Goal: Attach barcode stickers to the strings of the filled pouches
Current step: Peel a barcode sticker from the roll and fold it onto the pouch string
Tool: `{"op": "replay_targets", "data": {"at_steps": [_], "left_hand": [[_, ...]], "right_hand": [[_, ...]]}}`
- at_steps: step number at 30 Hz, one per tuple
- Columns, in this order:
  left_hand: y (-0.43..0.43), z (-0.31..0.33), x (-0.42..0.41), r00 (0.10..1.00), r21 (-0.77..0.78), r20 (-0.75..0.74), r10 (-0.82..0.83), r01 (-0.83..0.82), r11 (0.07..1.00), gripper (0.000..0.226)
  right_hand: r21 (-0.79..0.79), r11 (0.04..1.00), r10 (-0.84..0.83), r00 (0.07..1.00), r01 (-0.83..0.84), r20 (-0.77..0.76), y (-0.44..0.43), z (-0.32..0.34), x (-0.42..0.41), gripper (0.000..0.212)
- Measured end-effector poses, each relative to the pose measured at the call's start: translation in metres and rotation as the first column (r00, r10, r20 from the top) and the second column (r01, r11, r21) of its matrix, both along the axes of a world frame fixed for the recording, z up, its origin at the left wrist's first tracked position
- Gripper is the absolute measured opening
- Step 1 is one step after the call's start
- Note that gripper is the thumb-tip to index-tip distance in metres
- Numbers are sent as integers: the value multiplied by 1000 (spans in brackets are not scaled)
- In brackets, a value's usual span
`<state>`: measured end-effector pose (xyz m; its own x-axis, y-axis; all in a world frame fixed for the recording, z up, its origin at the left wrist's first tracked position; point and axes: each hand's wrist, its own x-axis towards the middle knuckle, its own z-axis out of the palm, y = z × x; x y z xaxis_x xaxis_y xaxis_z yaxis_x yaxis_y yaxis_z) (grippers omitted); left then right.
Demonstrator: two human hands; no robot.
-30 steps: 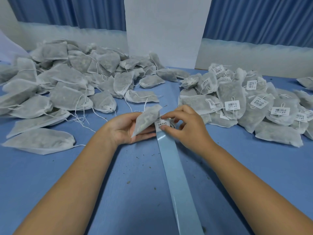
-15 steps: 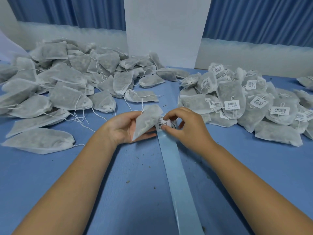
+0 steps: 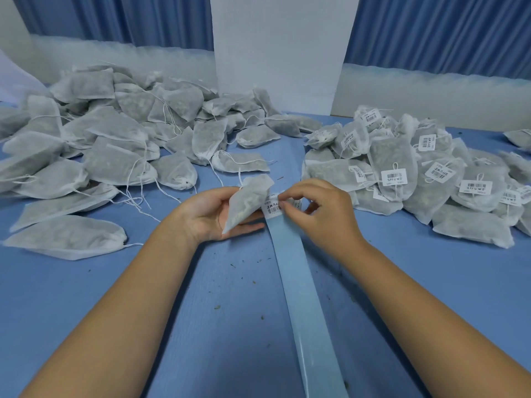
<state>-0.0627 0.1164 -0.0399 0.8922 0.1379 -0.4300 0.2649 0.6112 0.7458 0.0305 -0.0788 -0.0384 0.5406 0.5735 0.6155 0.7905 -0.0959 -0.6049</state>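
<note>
Surface: blue table (image 3: 86,297), with blue curtains (image 3: 431,30) along the far side and a white panel (image 3: 278,47) standing at 12 o'clock.
Untagged pile: filled white mesh pouches (image 3: 115,145) heaped from 9 to 11 o'clock, their loose strings trailing over the tabletop.
Tagged pile: pouches (image 3: 416,173) at 2 to 3 o'clock, most with a white barcode label on the string.
Lone pouch: one filled pouch (image 3: 66,239) lies by itself at 9 o'clock, near the table's left side and apart from the heap.
Left hand: the left hand (image 3: 212,216) is just left of centre, palm up, with thumb above and fingers below clasping the held pouch.
Held pouch: the held pouch (image 3: 247,199) stands tilted in that palm, its top corner pointing to 1 o'clock, just beside the sticker.
Right hand: the right hand (image 3: 324,214) is just right of centre, with thumb and forefinger pinching the barcode sticker and the other fingers curled.
Barcode sticker: the barcode sticker (image 3: 273,206) sits between the two hands, at the far end of the strip.
String: I cannot tell whether the held pouch's string touches the sticker.
Backing strip: a pale blue backing strip (image 3: 304,297) runs from the sticker towards 6 o'clock, flat on the table between the forearms.
Crumbs: dark crumbs (image 3: 217,307) are scattered near the strip.
</note>
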Motion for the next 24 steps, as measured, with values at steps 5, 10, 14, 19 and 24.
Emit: {"op": "replay_targets", "data": {"at_steps": [5,10,14,19,24], "left_hand": [[-3,2,0,999,-3,-21,48,-49,999,27],[-1,6,-2,994,-3,-48,101,-101,995,26],[-3,14,-5,994,295,-33,108,-94,951,14],[-12,27,-11,995,669,-26,100,-58,741,17],[-20,29,-15,998,702,-60,-18,54,710,21]], "right_hand": [[40,993,110,988,-107,-110,0,6,-7,8],[268,963,97,899,23,-427,-2,16,-3,12],[241,951,-37,848,192,-529,-3,17,6,14],[149,989,61,827,27,-559,0,17,0,30],[115,984,178,801,-136,-571,5,11,-9,47]]}}
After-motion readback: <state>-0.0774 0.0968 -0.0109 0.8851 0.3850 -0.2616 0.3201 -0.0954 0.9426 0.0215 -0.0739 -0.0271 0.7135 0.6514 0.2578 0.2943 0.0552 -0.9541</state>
